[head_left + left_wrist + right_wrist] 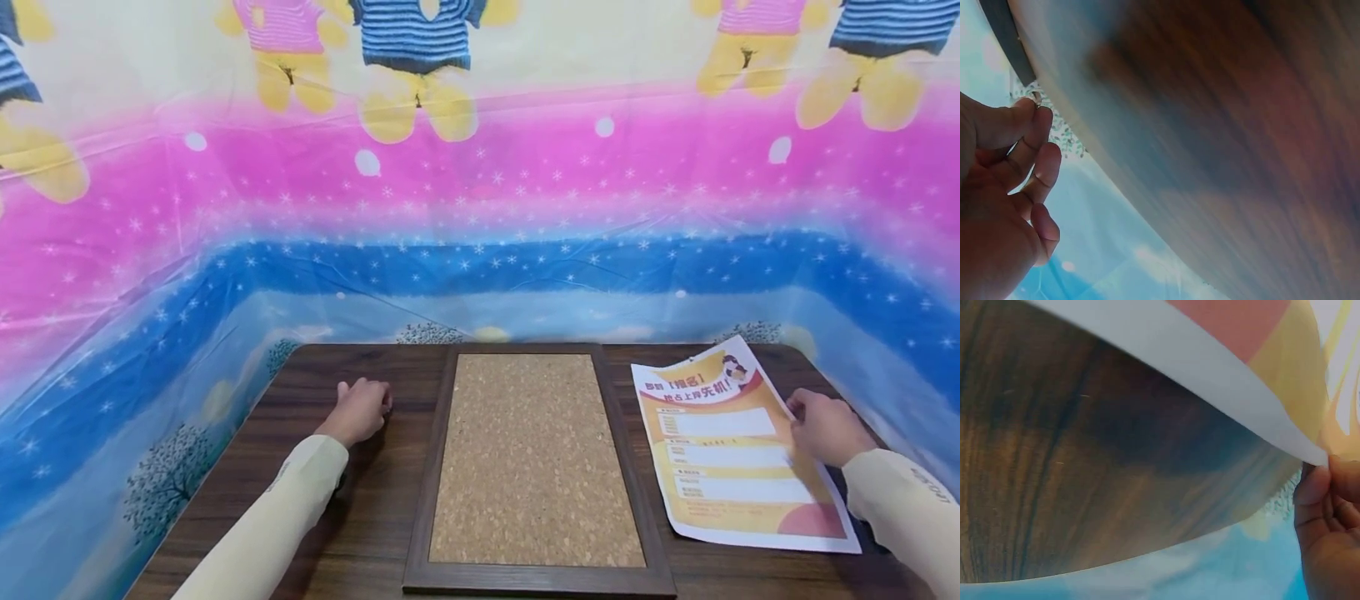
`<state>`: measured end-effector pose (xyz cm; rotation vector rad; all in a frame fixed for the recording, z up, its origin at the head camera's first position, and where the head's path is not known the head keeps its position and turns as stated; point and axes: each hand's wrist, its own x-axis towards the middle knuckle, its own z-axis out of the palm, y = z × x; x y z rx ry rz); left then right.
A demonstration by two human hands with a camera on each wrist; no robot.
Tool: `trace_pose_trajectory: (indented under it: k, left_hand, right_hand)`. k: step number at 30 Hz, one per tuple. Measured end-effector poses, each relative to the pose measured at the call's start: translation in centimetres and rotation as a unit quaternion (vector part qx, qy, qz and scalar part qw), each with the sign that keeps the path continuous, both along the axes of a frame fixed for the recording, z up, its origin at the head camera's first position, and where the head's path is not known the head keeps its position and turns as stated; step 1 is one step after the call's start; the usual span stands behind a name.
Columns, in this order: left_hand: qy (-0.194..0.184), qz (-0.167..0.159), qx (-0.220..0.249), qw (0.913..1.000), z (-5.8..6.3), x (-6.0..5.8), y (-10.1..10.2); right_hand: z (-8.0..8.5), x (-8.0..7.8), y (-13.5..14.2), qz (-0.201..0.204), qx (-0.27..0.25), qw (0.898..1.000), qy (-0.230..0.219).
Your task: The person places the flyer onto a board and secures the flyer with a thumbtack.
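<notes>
A cork board [536, 458] in a dark brown frame lies on the wooden table. To its right, my right hand [828, 427] pinches the right edge of a yellow and white printed poster [720, 467]. Thumb and finger of that hand [1332, 512] meet on the sheet's edge in the right wrist view, and the paper [1210, 369] curves up off the table. Left of the board is my left hand [362, 412], apart from the frame. In the left wrist view this hand [1010, 181] pinches a tiny pin-like thing [1037, 97], too small to make out surely.
The dark wooden table [360, 508] has rounded far corners. A printed cloth [487, 175] with pink and blue bands hangs behind it and along both sides. The board's far edge lies close to the table's back edge.
</notes>
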<state>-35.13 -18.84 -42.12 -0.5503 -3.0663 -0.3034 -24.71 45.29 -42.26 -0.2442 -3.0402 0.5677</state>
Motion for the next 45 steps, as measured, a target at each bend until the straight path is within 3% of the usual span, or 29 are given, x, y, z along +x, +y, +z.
trace_pose_trajectory:
  k: [7,16,21,27,34,45]
  left_hand:
    - [0.034,-0.002,0.025,0.9991,-0.1,0.0,0.7]
    - [0.049,0.007,0.054,0.9973,0.2,-0.2,0.7]
    - [0.044,0.013,0.063,0.9970,0.2,-0.2,0.8]
    - [0.049,0.011,0.061,0.9969,0.0,-0.4,0.9]
    - [0.054,0.013,0.063,0.9964,0.0,-0.4,1.0]
    - [0.055,0.009,0.058,0.9968,0.0,-0.1,1.1]
  right_hand:
    - [1.2,-0.2,0.4,0.067,-0.023,0.997,0.044]
    - [4.0,-0.2,0.4,0.074,-0.053,0.995,0.046]
    - [5.7,-0.6,0.5,0.071,-0.079,0.994,0.018]
    - [6.8,-1.0,-0.3,0.084,-0.074,0.994,0.014]
    - [6.5,-2.0,-2.0,0.092,-0.062,0.993,0.025]
    - [4.0,-3.4,-6.0,0.078,-0.104,0.991,0.017]
